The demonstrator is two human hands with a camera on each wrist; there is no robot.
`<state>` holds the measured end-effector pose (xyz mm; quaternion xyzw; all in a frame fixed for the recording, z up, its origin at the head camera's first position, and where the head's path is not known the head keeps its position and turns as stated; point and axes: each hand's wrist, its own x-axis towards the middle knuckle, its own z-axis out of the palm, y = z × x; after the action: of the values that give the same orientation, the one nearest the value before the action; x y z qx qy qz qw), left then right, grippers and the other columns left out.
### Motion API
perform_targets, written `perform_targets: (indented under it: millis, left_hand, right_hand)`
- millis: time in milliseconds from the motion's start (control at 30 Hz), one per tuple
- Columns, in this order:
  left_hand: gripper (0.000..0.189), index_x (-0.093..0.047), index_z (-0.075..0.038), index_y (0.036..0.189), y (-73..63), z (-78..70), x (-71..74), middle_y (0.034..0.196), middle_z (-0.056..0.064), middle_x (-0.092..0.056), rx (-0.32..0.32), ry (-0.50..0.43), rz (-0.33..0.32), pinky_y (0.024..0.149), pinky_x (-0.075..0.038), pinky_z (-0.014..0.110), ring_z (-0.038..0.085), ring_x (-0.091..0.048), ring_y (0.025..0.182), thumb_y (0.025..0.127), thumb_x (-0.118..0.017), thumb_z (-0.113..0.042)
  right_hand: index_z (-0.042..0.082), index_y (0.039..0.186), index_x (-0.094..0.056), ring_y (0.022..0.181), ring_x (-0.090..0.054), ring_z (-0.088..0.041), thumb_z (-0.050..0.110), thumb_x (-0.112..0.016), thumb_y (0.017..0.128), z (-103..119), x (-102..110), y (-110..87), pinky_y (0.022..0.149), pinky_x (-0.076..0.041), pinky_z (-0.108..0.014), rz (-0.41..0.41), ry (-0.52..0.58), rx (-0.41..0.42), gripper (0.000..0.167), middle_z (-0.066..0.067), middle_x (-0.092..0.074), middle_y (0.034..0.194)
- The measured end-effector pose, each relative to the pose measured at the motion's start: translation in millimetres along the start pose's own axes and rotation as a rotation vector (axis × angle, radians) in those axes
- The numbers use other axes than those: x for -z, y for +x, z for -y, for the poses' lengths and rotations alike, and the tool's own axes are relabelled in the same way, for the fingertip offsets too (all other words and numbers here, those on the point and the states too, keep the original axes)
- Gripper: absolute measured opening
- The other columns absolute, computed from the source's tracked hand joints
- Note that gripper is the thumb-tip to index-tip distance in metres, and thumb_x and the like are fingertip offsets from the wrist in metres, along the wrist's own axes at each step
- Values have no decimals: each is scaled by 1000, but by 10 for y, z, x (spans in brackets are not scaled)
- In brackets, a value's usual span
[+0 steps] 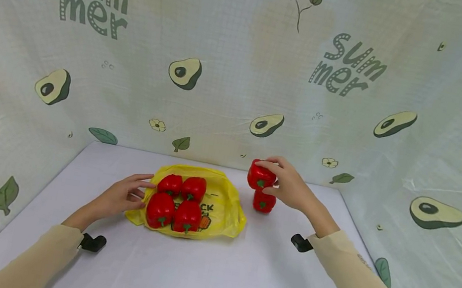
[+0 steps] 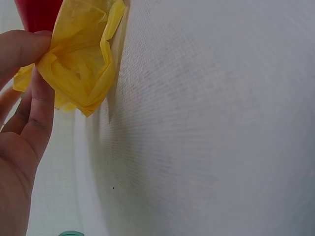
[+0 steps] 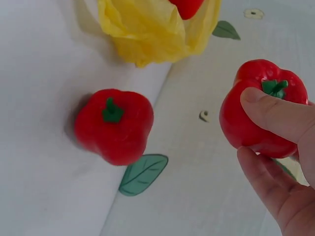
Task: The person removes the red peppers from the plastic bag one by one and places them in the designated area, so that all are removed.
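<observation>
A red bell pepper [image 3: 263, 113] with a green stem is held up off the table in my right hand [image 1: 290, 186], between thumb and fingers. Another red bell pepper [image 3: 115, 128] sits on the table just below it. To the left lies a yellow plastic bag [image 1: 226, 214] with printing on it, and several red bell peppers [image 1: 160, 209] rest on it, close together at its left side. My left hand [image 1: 120, 197] is at the bag's left edge. In the left wrist view, its thumb and fingers pinch the bag's crumpled edge [image 2: 81, 64].
The white tabletop [image 1: 191, 279] runs back to a hanging cloth [image 1: 241, 24] printed with avocados, leaves and lettering. The cloth also rises along both sides. A small black device [image 1: 301, 243] is at the right wrist, with a similar one [image 1: 93, 243] at the left.
</observation>
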<state>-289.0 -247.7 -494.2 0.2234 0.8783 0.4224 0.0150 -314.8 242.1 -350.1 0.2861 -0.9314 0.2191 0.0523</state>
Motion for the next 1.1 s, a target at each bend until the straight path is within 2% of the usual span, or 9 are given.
perform_targets:
  millis: [233,500,700,1100]
  left_hand:
    - [56,-65,-9,143,-3,8,3,166,17,-38,-10,2,-2,91,-62,27,28,-71,111,90,-82,0]
    - [55,-66,-10,143,-1,26,3,166,17,-38,-5,3,2,92,-63,29,27,-71,111,91,-82,-1]
    - [56,-65,-10,143,-17,3,7,166,17,-38,2,7,-1,92,-63,30,28,-71,111,90,-82,1]
    - [55,-66,-11,142,-13,-1,-1,166,16,-39,-2,2,-3,92,-63,29,26,-71,111,91,-82,0]
  right_hand:
    - [17,148,-61,127,-57,-34,0,-87,85,-278,86,-185,89,-65,-46,-29,-28,-36,70,-13,-52,146]
    - [13,147,-60,127,-56,-38,-4,-88,83,-590,82,-436,89,-65,-50,-55,-27,-55,72,-16,-52,143]
    - [12,148,-59,129,-55,-41,-4,-87,83,-771,64,-549,89,-65,-52,-52,-14,-74,72,-18,-52,143]
    - [11,150,-57,131,-51,-46,-3,-87,84,-1175,-106,-724,91,-64,-56,-38,-7,-123,74,-21,-51,142]
